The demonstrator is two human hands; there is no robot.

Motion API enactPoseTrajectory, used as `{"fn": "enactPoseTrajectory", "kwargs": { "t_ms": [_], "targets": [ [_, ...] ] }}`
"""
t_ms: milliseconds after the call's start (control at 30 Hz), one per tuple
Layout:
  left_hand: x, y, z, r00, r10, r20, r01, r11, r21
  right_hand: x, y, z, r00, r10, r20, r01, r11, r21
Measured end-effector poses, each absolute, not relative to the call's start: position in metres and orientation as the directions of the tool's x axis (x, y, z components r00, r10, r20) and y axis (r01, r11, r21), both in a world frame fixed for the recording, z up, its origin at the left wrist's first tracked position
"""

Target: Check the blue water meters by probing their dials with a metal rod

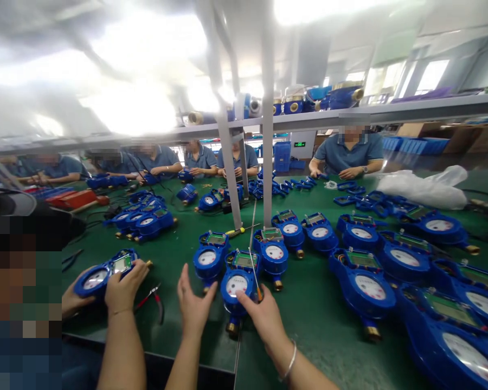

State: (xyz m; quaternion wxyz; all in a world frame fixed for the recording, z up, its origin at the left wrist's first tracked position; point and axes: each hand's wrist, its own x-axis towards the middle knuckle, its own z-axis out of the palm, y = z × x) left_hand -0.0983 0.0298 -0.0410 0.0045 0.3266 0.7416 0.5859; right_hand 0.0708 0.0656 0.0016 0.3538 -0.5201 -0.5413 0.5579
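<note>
A blue water meter (235, 284) with a white round dial and a small display board lies on the green table in front of me. My right hand (265, 317) is closed around a screwdriver (260, 293) with an orange handle, its thin shaft pointing up past the display. The thumb of that hand is at the meter's dial edge. To the left of this meter, my left hand (195, 303) is open, fingers apart, near the lower end of another blue meter (208, 259). A third meter (274, 252) stands close by on the right.
Several more meters (364, 284) crowd the right side. At left, a co-worker's hands (124, 284) hold a meter (95, 279), with red-handled pliers (156, 303) nearby. A yellow-handled screwdriver (236, 232) lies by the shelf posts (267, 162). Other people sit across the table.
</note>
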Motion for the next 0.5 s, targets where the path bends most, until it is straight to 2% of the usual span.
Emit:
{"fn": "enactPoseTrajectory", "kwargs": {
  "t_ms": [67,133,400,500],
  "targets": [
    [-0.113,0.043,-0.043,-0.73,0.599,0.329,0.48,0.106,0.871,0.065,0.068,-0.004,-0.239,0.952,-0.192,0.134,-0.163,-0.977],
    [-0.119,0.054,-0.044,-0.705,0.636,0.314,0.468,0.084,0.88,0.065,0.068,-0.009,-0.249,0.948,-0.198,0.099,-0.178,-0.979],
    [-0.131,0.044,-0.041,-0.754,0.614,0.233,0.46,0.242,0.854,0.027,0.069,-0.018,-0.239,0.936,-0.26,0.01,-0.265,-0.964],
    [-0.143,0.049,-0.031,-0.785,0.604,0.141,0.413,0.338,0.846,0.015,0.078,-0.006,-0.176,0.96,-0.217,-0.02,-0.224,-0.974]
  ]
}}
